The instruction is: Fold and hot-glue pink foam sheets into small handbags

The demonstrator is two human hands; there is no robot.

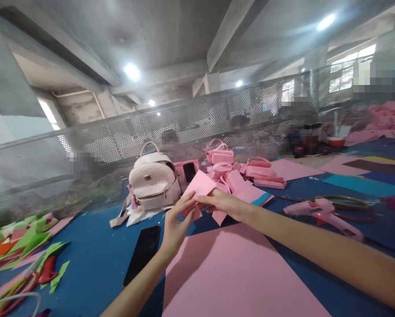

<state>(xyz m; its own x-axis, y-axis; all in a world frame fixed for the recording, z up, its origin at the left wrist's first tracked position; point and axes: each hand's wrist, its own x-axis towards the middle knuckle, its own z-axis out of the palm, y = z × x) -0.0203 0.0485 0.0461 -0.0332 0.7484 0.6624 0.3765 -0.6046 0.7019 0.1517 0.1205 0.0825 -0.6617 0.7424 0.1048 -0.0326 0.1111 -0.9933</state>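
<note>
A small pink sheet piece (201, 183), seemingly folded, is raised above the table between both hands. My left hand (179, 222) pinches its lower left part with the fingertips. From the right, my right hand (224, 204) grips the same piece, its fingers meeting those of the left. Below the hands lies a large flat pink sheet (237, 273). Just behind them are pink strips and a pile of pink pieces (235, 180), partly hidden by the held piece. Whether the material is paper, felt or foam I cannot tell.
A white backpack (156, 180) and a black phone (142, 254) are on the blue table (95, 246). A pink glue gun (326, 215) with a red light lies at right. Red-handled scissors (17, 288) and green scraps (35, 240) lie at left. A perforated metal screen (111, 163) runs behind.
</note>
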